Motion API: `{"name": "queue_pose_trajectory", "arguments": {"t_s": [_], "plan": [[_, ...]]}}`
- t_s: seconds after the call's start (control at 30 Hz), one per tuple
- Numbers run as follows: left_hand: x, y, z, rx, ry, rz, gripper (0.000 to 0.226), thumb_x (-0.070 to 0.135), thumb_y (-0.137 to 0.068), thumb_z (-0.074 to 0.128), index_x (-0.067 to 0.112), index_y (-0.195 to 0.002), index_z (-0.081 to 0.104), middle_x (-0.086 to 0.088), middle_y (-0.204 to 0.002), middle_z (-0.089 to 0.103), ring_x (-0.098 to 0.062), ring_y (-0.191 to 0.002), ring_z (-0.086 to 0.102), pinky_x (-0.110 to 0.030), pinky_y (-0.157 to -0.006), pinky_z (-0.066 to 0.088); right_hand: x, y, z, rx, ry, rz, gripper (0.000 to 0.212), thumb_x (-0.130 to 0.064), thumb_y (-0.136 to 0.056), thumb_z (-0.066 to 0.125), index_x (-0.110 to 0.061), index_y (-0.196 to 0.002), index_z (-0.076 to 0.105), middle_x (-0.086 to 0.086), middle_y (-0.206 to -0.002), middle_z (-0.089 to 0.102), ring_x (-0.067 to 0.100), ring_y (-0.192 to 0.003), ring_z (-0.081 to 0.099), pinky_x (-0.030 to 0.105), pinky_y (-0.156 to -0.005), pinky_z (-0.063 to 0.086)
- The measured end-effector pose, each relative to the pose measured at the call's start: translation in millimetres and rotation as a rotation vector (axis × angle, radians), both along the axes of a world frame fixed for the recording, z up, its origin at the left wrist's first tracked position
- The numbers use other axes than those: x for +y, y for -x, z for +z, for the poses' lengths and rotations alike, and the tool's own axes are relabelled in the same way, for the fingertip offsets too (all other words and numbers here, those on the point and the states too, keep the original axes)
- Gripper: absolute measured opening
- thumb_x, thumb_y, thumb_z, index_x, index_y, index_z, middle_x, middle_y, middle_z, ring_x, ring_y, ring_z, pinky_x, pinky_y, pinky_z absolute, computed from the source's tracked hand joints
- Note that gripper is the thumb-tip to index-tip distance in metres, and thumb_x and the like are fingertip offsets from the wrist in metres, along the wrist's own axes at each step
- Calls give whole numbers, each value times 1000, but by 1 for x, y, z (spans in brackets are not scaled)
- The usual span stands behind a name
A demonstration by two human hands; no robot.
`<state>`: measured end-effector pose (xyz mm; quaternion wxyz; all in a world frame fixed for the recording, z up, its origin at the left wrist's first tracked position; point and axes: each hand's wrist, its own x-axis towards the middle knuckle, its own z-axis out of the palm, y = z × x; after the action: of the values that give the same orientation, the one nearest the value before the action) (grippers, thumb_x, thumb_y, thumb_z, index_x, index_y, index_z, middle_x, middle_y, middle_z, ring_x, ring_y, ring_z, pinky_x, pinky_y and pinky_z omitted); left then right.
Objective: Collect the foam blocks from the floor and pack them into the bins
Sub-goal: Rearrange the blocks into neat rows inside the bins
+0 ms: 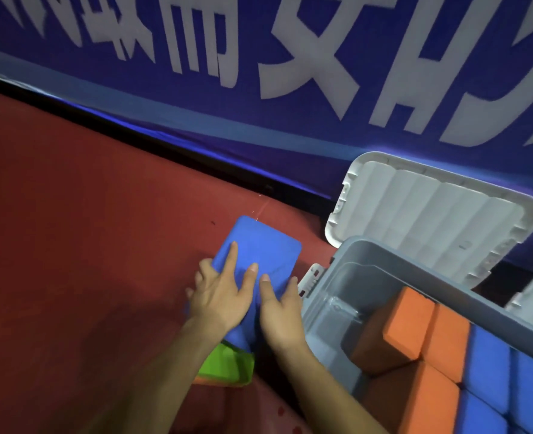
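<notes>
Both hands are on the blue block (259, 245). The left hand (218, 297) is wrapped over its left edge and the right hand (280, 311) clamps the right edge, the two side by side and nearly touching. The block rides on a green block (227, 361) (something orange peeks out beneath), low over the floor (71, 214), just left of the open bin (337, 270). I read this as the pick-up step. The bin holds orange blocks (409, 317) and blue ones (490, 364), with bare room at the end nearest the hands. Next I'd lift, swing right over the rim, and set it flat in that gap.
</notes>
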<state>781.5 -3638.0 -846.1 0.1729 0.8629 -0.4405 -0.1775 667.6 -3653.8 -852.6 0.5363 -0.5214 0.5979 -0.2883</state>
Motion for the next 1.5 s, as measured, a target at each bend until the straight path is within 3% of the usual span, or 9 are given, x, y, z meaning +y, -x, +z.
{"name": "queue_pose_trajectory", "arguments": {"t_s": [0.13,0.4,0.5,0.6,0.7,0.93,1.1,1.2,1.5], "plan": [[-17,31,42,127,288,-102,75,78,-87,16,52,-156,0,-12,-145,31,-43,-134,42,-64,-118,19,-10,48,43,-248,27,-247,60,-90,-82,35,-54,-128,48,-18,-133,53,21,-133,50,50,-113,41],[-47,136,99,351,575,-409,79,96,-73,3,69,-146,3,10,-138,24,-31,-129,45,-64,-121,6,13,175,111,-612,37,-436,78,-96,-68,48,-31,-110,56,-3,-110,69,21,-83,73,38,-64,56],[-50,168,115,478,584,-538,71,101,-70,11,79,-136,4,12,-134,26,-24,-128,46,-59,-117,25,21,220,135,-613,56,-409,77,-85,-78,50,-27,-127,61,7,-119,71,43,-100,70,65,-84,57],[-47,192,118,580,515,-652,80,104,-65,13,72,-138,19,14,-143,27,-8,-139,35,-47,-121,22,27,258,145,-620,5,-352,55,-55,-75,62,-15,-111,66,12,-106,69,37,-89,63,57,-79,55],[-36,213,122,748,390,-753,74,96,-69,24,62,-135,27,16,-152,31,29,-126,26,-21,-113,21,35,267,143,-511,-56,-301,67,-52,-68,74,-10,-118,62,9,-112,71,29,-99,69,48,-90,54],[-34,219,99,1054,98,-706,60,61,-92,57,42,-148,44,18,-138,60,-3,-123,60,-40,-112,44,44,254,126,-93,94,-234,60,-52,-98,55,-51,-148,20,-16,-135,59,7,-112,66,37,-99,54],[-31,219,66,846,-2,-627,74,77,-84,37,53,-153,27,22,-149,43,-6,-137,42,-33,-119,30,47,246,114,255,95,-113,71,-46,-104,42,-46,-159,-4,-3,-121,59,20,-107,59,31,-85,36],[-30,221,42,806,-14,-629,83,84,-81,29,47,-155,26,25,-159,28,0,-148,26,-33,-125,18,47,242,89,348,91,-98,70,-59,-102,36,-48,-157,-7,8,-148,52,29,-128,56,38,-93,40],[-34,232,-28,591,-134,-674,57,46,-109,22,26,-162,17,9,-166,21,-7,-151,20,-12,-112,9,36,241,8,786,11,-22,71,-68,-99,17,-41,-160,-8,11,-162,20,30,-150,15,52,-118,19]]}}
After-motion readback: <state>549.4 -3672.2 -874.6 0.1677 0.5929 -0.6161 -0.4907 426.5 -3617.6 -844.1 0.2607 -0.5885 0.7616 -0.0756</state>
